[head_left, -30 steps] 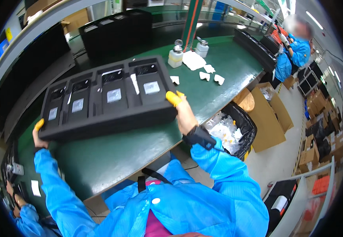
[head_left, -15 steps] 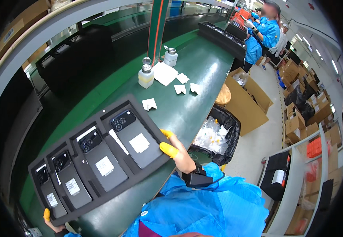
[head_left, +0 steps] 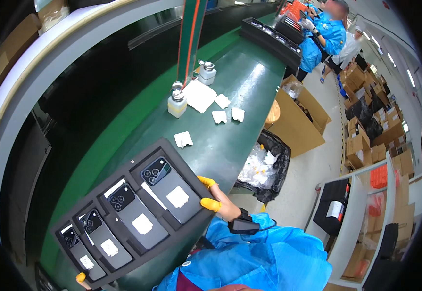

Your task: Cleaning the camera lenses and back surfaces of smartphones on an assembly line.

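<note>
A black foam tray point(head_left: 167, 149) tilts across the lower left of the view, spanning between my two hands. Set in its slots are several dark grey smartphones, back side up, with camera bumps and white labels; the largest phone point(head_left: 189, 207) lies at the right end, the smallest phone point(head_left: 85, 257) at the left end. My right hand point(head_left: 220, 201), wearing yellow finger cots, grips the tray's right edge. At the lower left corner my left hand point(head_left: 82, 282) pinches the edge; only a yellow-capped finger and a bit more show. Whether the tray touches the bench is unclear.
On the green bench point(head_left: 220, 145) stand two pump bottles point(head_left: 177, 103), with white wipes point(head_left: 201, 97) nearby. A bin with a black bag point(head_left: 283, 162), a cardboard box point(head_left: 298, 128) and a shelf rack point(head_left: 356, 213) are rightward. Another person in blue point(head_left: 334, 36) works beyond.
The tray and both hands sit slightly lower and farther right in the picture. The surrounding scene has shifted a little too. Both hands keep their grip.
</note>
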